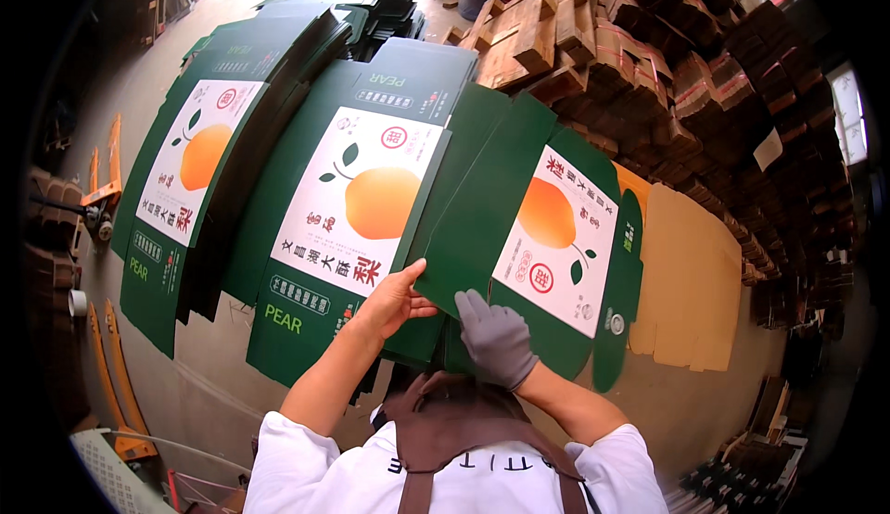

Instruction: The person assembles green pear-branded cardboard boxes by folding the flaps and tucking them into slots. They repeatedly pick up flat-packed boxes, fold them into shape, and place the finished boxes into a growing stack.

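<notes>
Apron (431, 444), left hand (393, 301) gripping carton (533, 231) edge; floor (681, 403) alongside

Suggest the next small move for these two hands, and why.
Probably lift the near edge of the right-hand green carton slightly with the bare left hand, the gloved right hand steadying it. Both hands are already at that edge, and the carton seems to overlap the middle green carton, so lifting may avoid scraping.
</notes>
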`<state>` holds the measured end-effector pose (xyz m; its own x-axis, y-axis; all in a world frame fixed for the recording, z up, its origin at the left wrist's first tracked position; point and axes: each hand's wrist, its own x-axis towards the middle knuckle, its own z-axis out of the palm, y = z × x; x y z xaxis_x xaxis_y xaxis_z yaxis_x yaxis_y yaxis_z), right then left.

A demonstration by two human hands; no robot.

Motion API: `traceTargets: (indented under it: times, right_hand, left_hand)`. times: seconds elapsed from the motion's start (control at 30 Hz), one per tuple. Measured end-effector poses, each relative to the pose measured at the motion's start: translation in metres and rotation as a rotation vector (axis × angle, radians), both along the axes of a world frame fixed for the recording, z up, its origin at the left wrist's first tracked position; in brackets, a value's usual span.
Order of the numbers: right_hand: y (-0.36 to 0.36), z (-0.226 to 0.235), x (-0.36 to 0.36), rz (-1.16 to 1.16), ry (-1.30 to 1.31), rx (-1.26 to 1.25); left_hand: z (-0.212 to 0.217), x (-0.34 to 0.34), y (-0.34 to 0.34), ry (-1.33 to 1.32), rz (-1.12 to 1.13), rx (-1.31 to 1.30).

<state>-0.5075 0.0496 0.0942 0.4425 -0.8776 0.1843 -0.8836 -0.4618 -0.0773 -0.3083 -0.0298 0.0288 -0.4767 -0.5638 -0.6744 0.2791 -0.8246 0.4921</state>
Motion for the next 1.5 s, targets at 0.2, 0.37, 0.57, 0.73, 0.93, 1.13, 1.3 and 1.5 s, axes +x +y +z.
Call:
traceTargets:
  times: [0.2, 0.37, 0.57, 0.73, 0.93, 1.13, 1.3, 1.5]
  right_hand:
    - [-0.057, -0.057, -0.039, -0.095, -0.565, 0.885]
    - [-0.246, -0.153, -0.168, -0.635, -0.689, 0.477]
    - [-0.364, -0.193, -0.196, -0.69, -0.427, 0.292]
    - [-0.387, -0.186, -0.166, -0.653, -1.046, 0.653]
    - [-0.427, -0.203, -0.243, -0.552, -0.42, 0.403]
    - [-0.435, -0.163, -0.19, -0.669, -0.38, 0.605]
    - [-0.442, -0.163, -0.205, -0.686, -0.67, 0.879]
    - [-0.44, -0.187, -0.236, -0.404, -0.67, 0.697]
  left_hand:
    - [-0.042, 0.047, 0.068, -0.312, -0.072, -0.14]
    - [-0.026, 0.039, 0.112, -0.344, -0.078, -0.181]
    - [-0.011, 0.031, 0.148, -0.501, -0.025, -0.207]
    - [0.016, 0.022, 0.158, -0.659, -0.046, -0.247]
    - [0.029, 0.015, 0.153, -0.732, -0.099, -0.43]
    - [0.014, 0.02, 0.158, -0.706, -0.046, -0.45]
    - [0.014, 0.037, 0.147, -0.653, -0.113, -0.539]
    - [-0.043, 0.1, 0.191, -1.396, 0.344, -0.57]
